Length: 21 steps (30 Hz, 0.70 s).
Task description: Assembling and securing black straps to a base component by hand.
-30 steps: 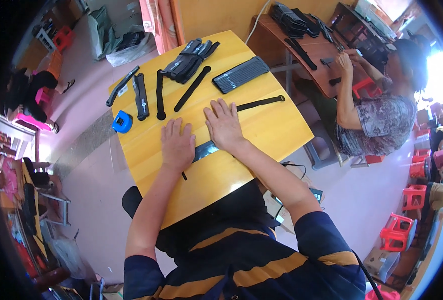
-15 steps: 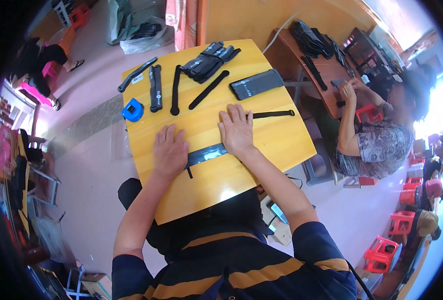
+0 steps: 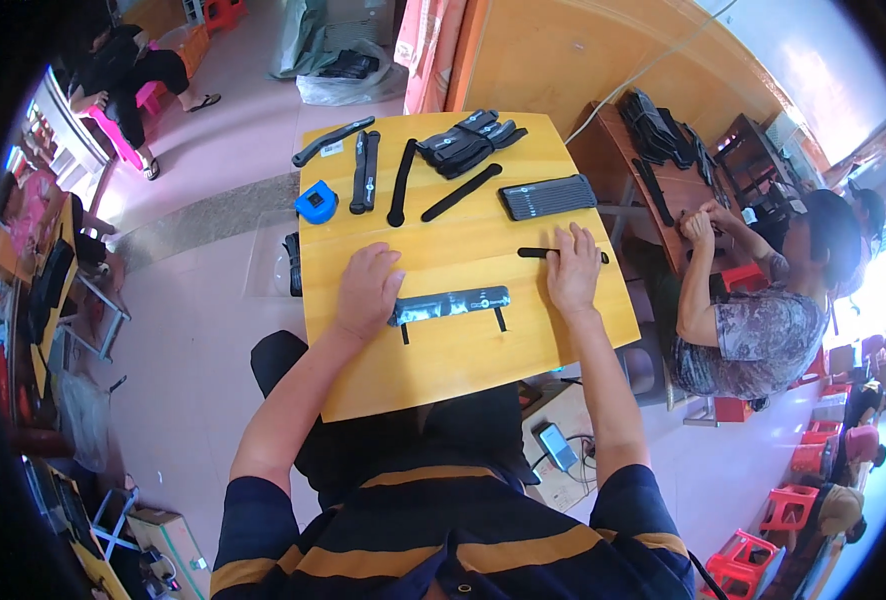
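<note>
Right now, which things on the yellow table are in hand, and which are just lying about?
In hand:
- flat black pouch, left hand resting on its end
- thin black strap, under the right hand

Lying about:
- blue tape measure
- black case
- pile of black straps
- loose black strips

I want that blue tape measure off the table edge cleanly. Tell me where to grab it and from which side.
Grip the tape measure across its two flat sides, coming from above. It is a compact, boxy blue case lying near the table's left edge, with bare wood around it, apart from the black strips beside it. The left hand is nearer; the right hand is on a thin black strip.
</note>
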### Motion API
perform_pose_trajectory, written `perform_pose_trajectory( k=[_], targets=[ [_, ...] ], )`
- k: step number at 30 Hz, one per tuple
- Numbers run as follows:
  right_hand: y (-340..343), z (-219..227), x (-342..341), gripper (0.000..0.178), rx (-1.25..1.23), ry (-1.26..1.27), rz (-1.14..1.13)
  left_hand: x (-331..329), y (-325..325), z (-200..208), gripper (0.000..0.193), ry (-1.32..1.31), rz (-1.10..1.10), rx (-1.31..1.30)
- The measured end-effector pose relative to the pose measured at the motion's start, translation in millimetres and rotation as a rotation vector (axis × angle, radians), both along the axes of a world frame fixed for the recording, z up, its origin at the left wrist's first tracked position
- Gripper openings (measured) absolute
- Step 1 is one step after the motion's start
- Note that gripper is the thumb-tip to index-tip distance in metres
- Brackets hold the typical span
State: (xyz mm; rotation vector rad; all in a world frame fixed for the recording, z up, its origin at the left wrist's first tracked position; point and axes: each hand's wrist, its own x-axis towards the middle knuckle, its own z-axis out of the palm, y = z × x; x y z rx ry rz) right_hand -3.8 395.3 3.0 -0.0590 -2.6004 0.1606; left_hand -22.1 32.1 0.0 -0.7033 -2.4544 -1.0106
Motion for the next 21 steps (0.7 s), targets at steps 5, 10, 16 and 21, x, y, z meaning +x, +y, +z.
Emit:
perform_pose_trajectory(
  k=[5,10,16,21],
  targets=[
    [16,2,21,0.041,-0.101,-0.179,0.101,26,-5,1,0.026,0.002,0.000,0.053],
    [9,7,75,0.036,-0.131,-0.160,0.151,79,-9,20,0.024,-0.049,0.027,0.092],
    [-4,28,147,0.050,-0.133,-0.270,0.198,123,-2,35,0.026,-0.073,-0.004,0.148],
    [-24,30,173,0.050,0.028,-0.266,0.215,136,8,40,0.026,-0.070,-0.059,0.124]
  ],
)
